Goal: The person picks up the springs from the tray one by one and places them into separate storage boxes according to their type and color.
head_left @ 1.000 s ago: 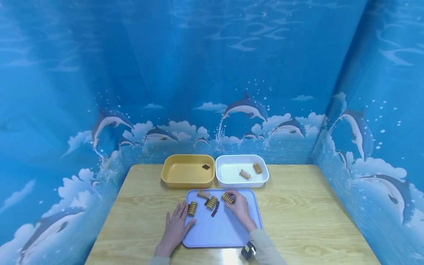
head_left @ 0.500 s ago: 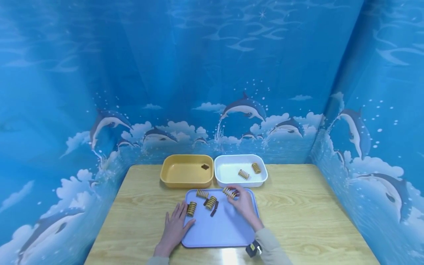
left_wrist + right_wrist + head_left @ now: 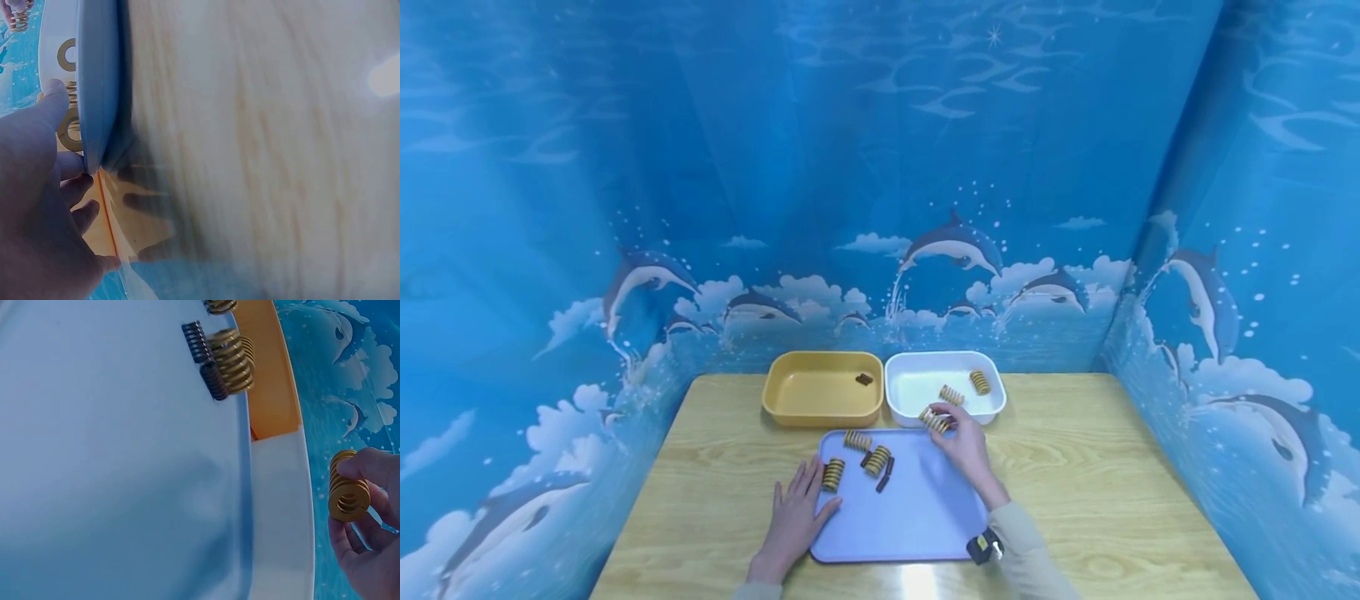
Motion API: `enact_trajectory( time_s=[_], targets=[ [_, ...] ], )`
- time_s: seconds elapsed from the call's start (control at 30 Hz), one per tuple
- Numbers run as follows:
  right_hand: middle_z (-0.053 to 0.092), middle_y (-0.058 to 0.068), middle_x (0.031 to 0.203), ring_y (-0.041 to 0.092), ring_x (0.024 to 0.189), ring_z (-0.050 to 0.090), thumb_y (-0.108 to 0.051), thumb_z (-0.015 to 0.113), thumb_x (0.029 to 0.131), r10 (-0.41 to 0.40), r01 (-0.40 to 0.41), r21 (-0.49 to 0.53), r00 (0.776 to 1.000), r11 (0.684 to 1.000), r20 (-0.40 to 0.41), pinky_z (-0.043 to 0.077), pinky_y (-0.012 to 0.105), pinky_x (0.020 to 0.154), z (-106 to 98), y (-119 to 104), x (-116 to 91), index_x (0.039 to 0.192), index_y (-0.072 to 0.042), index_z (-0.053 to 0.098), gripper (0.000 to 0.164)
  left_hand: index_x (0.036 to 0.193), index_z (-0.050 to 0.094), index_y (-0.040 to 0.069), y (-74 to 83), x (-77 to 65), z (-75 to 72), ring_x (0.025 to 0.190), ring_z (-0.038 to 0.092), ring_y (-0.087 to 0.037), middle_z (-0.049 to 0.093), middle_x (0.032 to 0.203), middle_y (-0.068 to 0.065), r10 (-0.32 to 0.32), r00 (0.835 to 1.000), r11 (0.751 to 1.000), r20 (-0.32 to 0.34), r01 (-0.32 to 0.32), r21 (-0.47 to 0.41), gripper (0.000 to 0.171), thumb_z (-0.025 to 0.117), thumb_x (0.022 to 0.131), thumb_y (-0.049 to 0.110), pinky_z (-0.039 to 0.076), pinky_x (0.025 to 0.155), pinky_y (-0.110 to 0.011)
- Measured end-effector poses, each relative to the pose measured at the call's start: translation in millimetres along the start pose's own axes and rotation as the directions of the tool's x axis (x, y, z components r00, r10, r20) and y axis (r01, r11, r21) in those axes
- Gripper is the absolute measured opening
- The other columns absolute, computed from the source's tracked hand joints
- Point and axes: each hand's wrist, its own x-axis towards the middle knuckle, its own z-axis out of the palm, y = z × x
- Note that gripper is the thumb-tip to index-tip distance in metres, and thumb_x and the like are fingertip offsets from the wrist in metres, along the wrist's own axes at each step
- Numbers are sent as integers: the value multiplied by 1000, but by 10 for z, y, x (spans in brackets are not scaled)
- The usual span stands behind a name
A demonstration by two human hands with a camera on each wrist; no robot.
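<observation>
My right hand [image 3: 972, 450] pinches a yellow coil spring [image 3: 934, 421] between thumb and fingers, close over the front rim of the white bin [image 3: 891, 387]. In the right wrist view the ring-shaped end of this spring [image 3: 347, 490] faces the camera. My left hand [image 3: 795, 521] rests at the left edge of the blue tray [image 3: 910, 517], its fingers extended and its thumb over the rim. A yellow spring [image 3: 832, 474] lies beside its fingertips. Farther back on the tray are two more yellow springs [image 3: 877, 461] and several small dark springs [image 3: 882, 483].
The white bin holds two yellow springs [image 3: 980, 382]. Touching its left side, the orange bin [image 3: 775, 408] has small dark springs [image 3: 864, 379] in its back right corner. Both stand behind the tray on the wooden table [image 3: 1097, 483]. A dolphin-printed curtain [image 3: 880, 167] encloses the back and sides.
My right hand has lifted a yellow spring off the tray and carried it back and right to the white bin's front rim. My left hand has stayed at the tray's edge.
</observation>
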Motion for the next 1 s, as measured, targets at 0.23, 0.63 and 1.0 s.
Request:
enact_trajectory(
  time_s=[0.23, 0.63, 1.0],
  targets=[
    [72, 20, 110, 33, 88, 69, 9, 79, 76, -33, 33, -1, 999, 999, -32, 60, 45, 80, -82, 24, 274, 116, 3, 70, 41, 148, 46, -4, -10, 9, -3, 146, 34, -44, 41, 157, -20, -4, 1000, 1000, 2, 4, 0, 70, 63, 98, 42, 17, 113, -77],
    [73, 20, 105, 34, 88, 70, 6, 78, 78, 38, -34, -120, 999, 992, 24, 58, 48, 81, -31, 232, 667, 113, 3, 71, 35, 149, 46, -3, 10, 34, 14, 145, 36, -43, 43, 157, -19, -16, 1000, 1000, 13, 16, 17, 72, 63, 97, 45, 19, 112, -77],
    [75, 14, 92, 29, 83, 69, 1, 83, 75, 118, -73, -274, 982, 959, 151, 55, 43, 79, 83, 464, 840, 101, 2, 76, 27, 149, 46, -2, -47, 8, 51, 144, 38, -43, 44, 156, -18, 9, 1000, 1000, -25, -8, 22, 72, 64, 97, 45, 21, 111, -78]
  ],
)
